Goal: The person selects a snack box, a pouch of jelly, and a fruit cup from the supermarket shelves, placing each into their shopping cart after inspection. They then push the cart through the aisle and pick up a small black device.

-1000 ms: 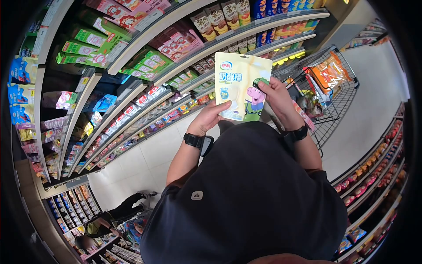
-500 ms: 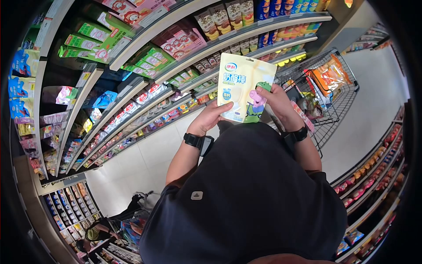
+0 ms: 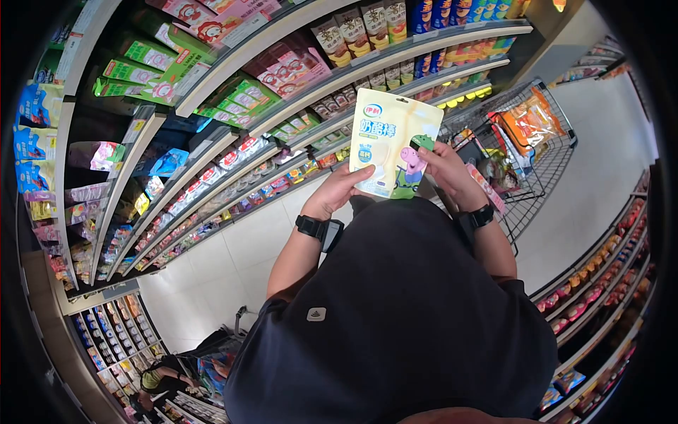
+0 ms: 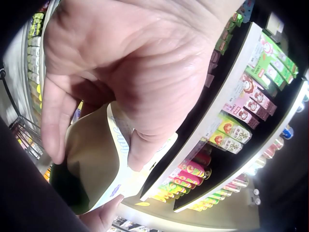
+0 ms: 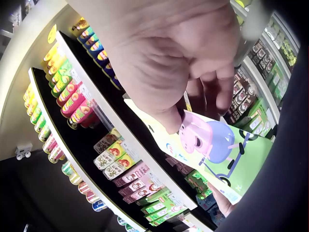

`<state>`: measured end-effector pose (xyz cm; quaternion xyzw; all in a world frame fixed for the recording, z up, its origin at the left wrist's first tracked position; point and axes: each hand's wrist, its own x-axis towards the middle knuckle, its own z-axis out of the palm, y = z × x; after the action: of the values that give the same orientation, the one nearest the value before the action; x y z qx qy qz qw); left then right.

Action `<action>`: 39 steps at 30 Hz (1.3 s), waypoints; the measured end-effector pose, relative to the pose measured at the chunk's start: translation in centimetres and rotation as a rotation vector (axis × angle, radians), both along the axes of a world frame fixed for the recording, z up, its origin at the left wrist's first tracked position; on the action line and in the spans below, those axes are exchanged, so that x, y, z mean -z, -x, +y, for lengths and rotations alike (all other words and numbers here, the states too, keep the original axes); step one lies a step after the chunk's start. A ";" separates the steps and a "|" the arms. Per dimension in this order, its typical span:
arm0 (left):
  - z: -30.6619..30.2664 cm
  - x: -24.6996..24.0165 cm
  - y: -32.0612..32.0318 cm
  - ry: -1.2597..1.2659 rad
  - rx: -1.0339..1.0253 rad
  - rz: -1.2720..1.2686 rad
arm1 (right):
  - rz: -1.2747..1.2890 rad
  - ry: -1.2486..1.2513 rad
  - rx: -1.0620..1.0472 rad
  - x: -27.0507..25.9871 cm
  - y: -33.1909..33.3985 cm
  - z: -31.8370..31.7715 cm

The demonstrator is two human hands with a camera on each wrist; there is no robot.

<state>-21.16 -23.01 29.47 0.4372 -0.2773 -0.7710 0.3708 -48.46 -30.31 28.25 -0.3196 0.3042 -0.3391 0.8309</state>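
A pale yellow cheese stick pouch (image 3: 378,145) with a cartoon pig on a scooter is held upright before the person's chest. The left hand (image 3: 335,189) grips its lower left edge, thumb on the printed front and fingers behind. At the right edge the right hand (image 3: 452,173) pinches it, thumb near the green cartoon figure. In the left wrist view the pouch (image 4: 94,154) shows its plain back and base, with the left fingers (image 4: 57,121) behind it. The right wrist view shows the right thumb (image 5: 169,120) pressed on the pouch front above the pig.
Shelves of boxed and bagged snacks (image 3: 282,71) run along the left and ahead. A wire shopping cart (image 3: 544,169) with an orange bag (image 3: 528,120) stands to the right. More shelving (image 3: 600,275) lines the right side. Another person (image 3: 166,374) is at the lower left.
The pouch tilted and shifted slightly right, then straightened a little, staying in both hands. The right thumb shifted slightly on its edge. At the lower left, the other person moved.
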 end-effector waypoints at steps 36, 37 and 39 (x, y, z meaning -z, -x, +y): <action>-1.6 9.8 -2.4 -0.059 0.061 -0.491 | 0.533 0.321 0.652 2.9 16.1 -4.6; -0.8 12.1 -3.4 -0.060 0.075 -0.603 | 0.578 0.319 0.649 4.1 16.7 -4.7; 1.2 16.2 -5.5 -0.118 0.133 -0.730 | 0.620 0.317 0.647 5.9 17.5 -4.5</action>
<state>-15.70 -21.79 13.29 0.6850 -0.3741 -0.6014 0.1707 -66.00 -34.81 22.36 -0.4175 0.5664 -0.5112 0.4936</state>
